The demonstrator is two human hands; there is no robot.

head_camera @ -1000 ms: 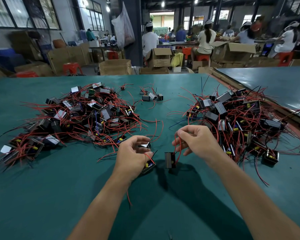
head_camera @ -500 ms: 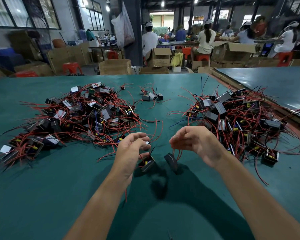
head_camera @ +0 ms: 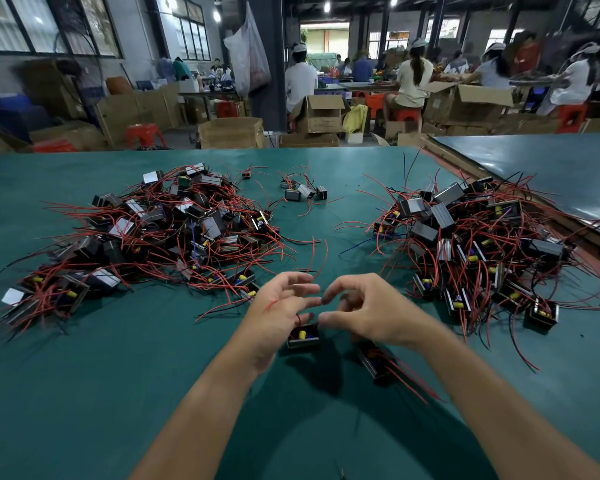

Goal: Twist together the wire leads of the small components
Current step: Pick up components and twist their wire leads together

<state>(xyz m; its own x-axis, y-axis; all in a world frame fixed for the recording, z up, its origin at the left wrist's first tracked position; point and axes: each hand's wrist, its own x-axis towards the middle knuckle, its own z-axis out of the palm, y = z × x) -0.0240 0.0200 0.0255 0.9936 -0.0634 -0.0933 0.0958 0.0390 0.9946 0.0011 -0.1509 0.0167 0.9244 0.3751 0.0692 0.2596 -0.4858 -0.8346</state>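
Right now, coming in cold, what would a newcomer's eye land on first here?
Two tangled heaps of small black components with red leads lie on the green table: the left pile and the right pile. Between them, nearest the camera, the left hand and right hand curl fingertip to fingertip above a yellow-marked component and a second component. Blur hides the grip.

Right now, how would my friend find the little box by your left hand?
Find the green table, then the gap between the left heap and right heap of wires. Just under the left hand is a small black box. Unlike the dark box under the right hand, it plainly shows a yellow bit.
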